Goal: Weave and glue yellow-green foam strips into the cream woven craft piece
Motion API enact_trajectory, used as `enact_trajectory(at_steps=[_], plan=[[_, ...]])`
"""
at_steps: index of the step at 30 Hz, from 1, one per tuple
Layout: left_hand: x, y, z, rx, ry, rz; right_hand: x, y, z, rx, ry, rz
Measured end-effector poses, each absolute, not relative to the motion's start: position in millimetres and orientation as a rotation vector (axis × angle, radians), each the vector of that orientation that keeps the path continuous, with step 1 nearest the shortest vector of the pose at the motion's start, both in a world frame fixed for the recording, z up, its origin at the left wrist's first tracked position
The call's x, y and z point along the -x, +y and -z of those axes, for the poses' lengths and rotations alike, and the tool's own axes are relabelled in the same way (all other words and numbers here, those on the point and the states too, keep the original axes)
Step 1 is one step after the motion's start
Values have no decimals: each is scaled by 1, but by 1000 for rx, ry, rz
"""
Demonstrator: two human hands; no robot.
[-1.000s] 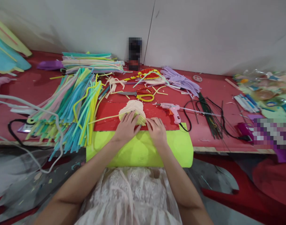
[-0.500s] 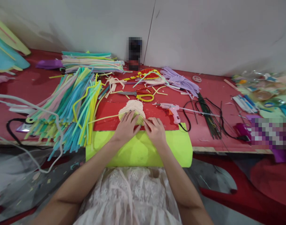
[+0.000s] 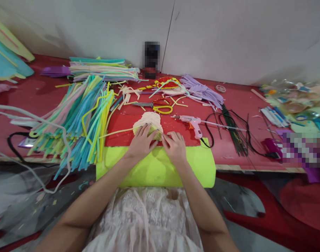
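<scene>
In front of me lies a cream piece [image 3: 149, 118] made of tight rows of chenille stems, its lower part pale yellow. My left hand [image 3: 141, 139] rests flat over that lower part with fingers stretched and thumb apart, hiding some of it. A pale yellow chenille stem [image 3: 118, 132] runs out leftward from the piece. At the right edge of the yellow rows, my right hand [image 3: 174, 142] pinches thumb and fingers together, seemingly on the bent stem; the fingertips cover the exact spot. Both wrists lie over a bright yellow-green sheet [image 3: 160, 171] at the table's edge.
A pink glue gun [image 3: 194, 124] lies right of my hands, with its cord [image 3: 211, 134] beyond. Open scissors [image 3: 154, 105] lie behind the piece. Bundled chenille stems [image 3: 81, 112] fill the left, purple ones [image 3: 199, 89] the back right. Dark green wires [image 3: 233, 129] lie farther right.
</scene>
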State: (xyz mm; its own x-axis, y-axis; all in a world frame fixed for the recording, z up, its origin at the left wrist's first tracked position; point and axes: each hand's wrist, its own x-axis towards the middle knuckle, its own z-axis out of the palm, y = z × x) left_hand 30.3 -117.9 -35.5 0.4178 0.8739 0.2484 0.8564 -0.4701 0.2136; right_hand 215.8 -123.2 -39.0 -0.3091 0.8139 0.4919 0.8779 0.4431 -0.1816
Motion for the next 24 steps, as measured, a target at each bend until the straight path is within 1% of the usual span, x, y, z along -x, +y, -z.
enact_trajectory(at_steps=[10, 19, 24], plan=[[-29, -118, 33, -2591, 1590, -489, -215, -124, 37, 1414, -2187, 168], [-28, -122, 31, -2589, 1612, -558, -215, -124, 36, 1404, -2215, 140], [-29, -122, 31, -2572, 1632, -508, -214, -124, 34, 1347, -2205, 58]])
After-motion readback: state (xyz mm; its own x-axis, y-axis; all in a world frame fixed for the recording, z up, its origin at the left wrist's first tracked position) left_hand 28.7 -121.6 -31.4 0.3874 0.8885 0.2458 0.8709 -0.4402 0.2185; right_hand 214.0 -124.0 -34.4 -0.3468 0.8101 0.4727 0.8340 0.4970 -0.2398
